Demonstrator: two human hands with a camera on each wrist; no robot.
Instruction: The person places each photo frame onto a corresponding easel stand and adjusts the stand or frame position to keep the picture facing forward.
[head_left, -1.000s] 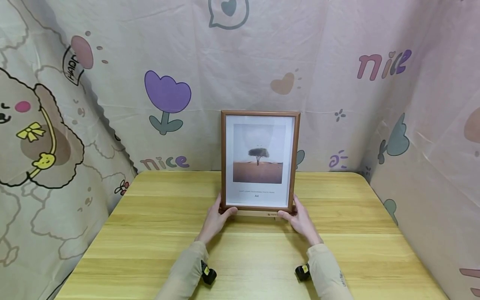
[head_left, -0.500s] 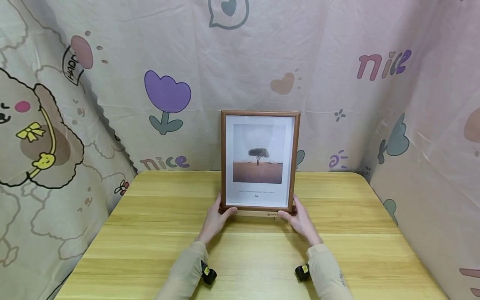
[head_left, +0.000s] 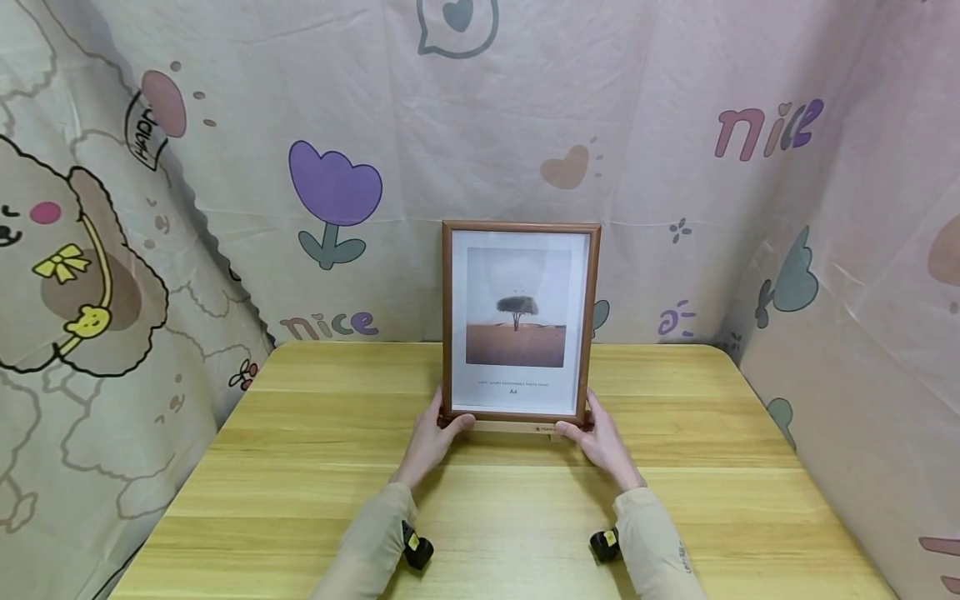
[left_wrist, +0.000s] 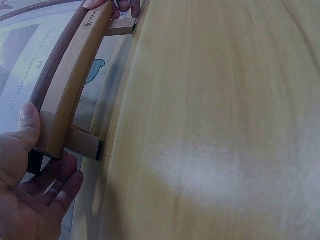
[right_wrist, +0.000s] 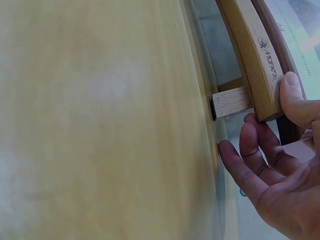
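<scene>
A brown picture frame (head_left: pixel 515 321) with a lone-tree print stands upright, leaning slightly back, on the light wooden ledge of a small easel (head_left: pixel 517 427). At its lower left corner my left hand (head_left: pixel 429 442) holds the frame, thumb on the front edge. The right hand (head_left: pixel 602 442) grips the opposite lower corner in the same way. In the left wrist view, the easel ledge (left_wrist: pixel 70 85) has two short feet below it, dark at their ends. Printed lettering marks the ledge (right_wrist: pixel 255 55) beside my right thumb. Some fingers curl under or behind the corners, partly hidden.
The easel stands on a wood-grain table (head_left: pixel 517 517), toward its far edge. Patterned cloth (head_left: pixel 480 125) hangs close behind the table and along both sides. A small black camera sits on each wrist, against beige sleeves (head_left: pixel 367 542).
</scene>
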